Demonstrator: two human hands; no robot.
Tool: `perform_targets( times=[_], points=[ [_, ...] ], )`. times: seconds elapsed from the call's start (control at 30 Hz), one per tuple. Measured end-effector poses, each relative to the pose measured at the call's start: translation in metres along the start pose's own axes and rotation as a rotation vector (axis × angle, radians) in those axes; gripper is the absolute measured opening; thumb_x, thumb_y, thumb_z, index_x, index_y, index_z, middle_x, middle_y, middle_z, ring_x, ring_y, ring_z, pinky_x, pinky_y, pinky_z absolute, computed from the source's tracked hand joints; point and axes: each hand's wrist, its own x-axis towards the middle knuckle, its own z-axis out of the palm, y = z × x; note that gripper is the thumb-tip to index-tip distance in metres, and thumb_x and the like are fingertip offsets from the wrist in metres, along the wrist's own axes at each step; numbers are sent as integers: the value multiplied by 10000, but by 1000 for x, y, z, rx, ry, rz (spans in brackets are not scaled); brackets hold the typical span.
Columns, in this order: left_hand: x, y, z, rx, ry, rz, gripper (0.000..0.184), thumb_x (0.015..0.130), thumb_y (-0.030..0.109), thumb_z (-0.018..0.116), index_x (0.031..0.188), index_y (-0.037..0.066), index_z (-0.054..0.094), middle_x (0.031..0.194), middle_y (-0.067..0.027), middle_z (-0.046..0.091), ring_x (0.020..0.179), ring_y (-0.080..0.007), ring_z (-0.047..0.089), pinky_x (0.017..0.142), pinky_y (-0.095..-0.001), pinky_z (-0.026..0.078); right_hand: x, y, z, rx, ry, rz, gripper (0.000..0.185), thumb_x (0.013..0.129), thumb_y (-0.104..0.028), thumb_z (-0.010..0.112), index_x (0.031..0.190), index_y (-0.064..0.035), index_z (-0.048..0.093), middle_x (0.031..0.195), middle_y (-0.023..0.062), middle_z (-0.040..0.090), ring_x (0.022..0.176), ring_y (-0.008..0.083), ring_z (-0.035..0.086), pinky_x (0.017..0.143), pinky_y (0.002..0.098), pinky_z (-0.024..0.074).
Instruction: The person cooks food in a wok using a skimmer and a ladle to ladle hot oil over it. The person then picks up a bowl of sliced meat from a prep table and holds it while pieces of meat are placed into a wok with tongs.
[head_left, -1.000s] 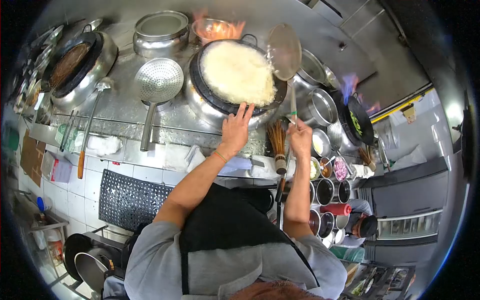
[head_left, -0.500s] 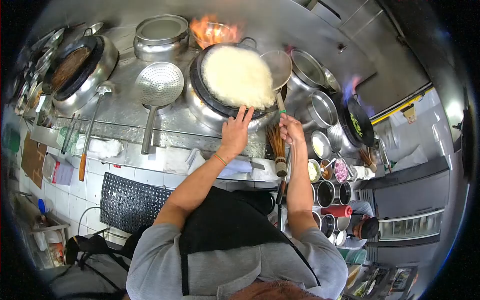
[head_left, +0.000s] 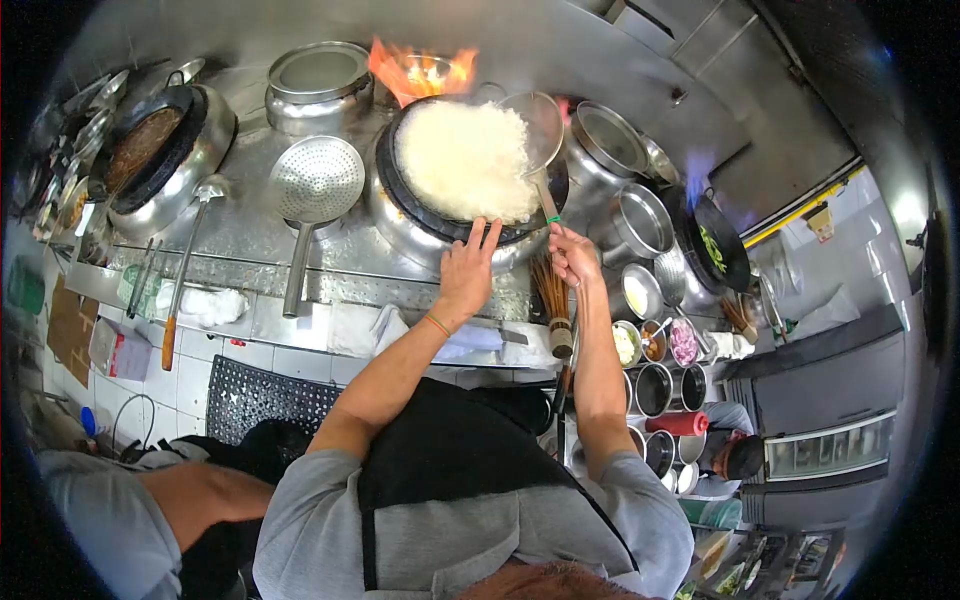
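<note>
Pale foaming contents fill the wok [head_left: 465, 165] on the central burner. At its near rim is my left hand [head_left: 468, 268], with two fingers stretched toward the edge; whether they touch it cannot be made out. My right hand [head_left: 574, 255] is closed around the handle of a round mesh strainer [head_left: 538, 128], whose head is over the wok's right side. Just below the wok stands a bamboo brush [head_left: 552, 300]. A perforated ladle [head_left: 317, 180] rests on the counter to the left, its handle toward me.
Flames [head_left: 422, 72] rise behind the wok. Another wok [head_left: 712, 245] with green food is at the right, near a steel pot [head_left: 640, 222]. A dark wok [head_left: 145, 150] stands left. Another person [head_left: 130, 510] is at the lower left; someone else [head_left: 735, 455] is at the lower right.
The strainer has moved left and down over the wok with my right hand. A person has come into view at the lower left. The flames behind the wok have grown.
</note>
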Motion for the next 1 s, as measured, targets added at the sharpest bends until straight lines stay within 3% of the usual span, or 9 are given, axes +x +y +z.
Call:
perform_targets(
  times=[0.1,0.17,0.43,0.8,1.0],
  points=[
    [0,1,0,-10,-24,7,765,732,18,608,1437,115,327,1401,-137,367,865,-354,567,711,-452,489,-12,1,4,-138,37,-104,300,897,-38,544,1195,-18,563,665,17,536,364,50,371,287,221,278],
    [0,1,2,-14,1,-8,762,718,-12,571,1434,128,351,1381,-113,379,826,-306,551,689,-424,461,-26,-3,7,-220,76,-125,318,901,-48,544,1217,-17,558,662,15,534,354,51,367,282,224,269],
    [0,-3,4,-30,50,34,775,710,-23,571,1437,128,349,1372,-116,391,807,-309,552,681,-426,460,-41,-28,2,-444,196,-263,384,903,-56,548,1282,2,538,642,20,545,346,59,387,282,243,275],
    [2,-2,-3,-27,-34,-7,737,749,22,586,1436,138,344,1401,-108,380,869,-333,574,720,-464,487,2,-44,4,-376,145,-235,436,889,-59,555,1313,19,493,646,19,531,361,60,384,286,231,307],
    [1,-3,-3,-21,-26,-9,735,758,22,584,1440,148,340,1403,-103,376,873,-336,576,731,-460,489,20,-30,35,-331,132,-86,271,876,-43,545,1143,-16,577,657,15,519,391,62,401,295,237,314]
  ],
)
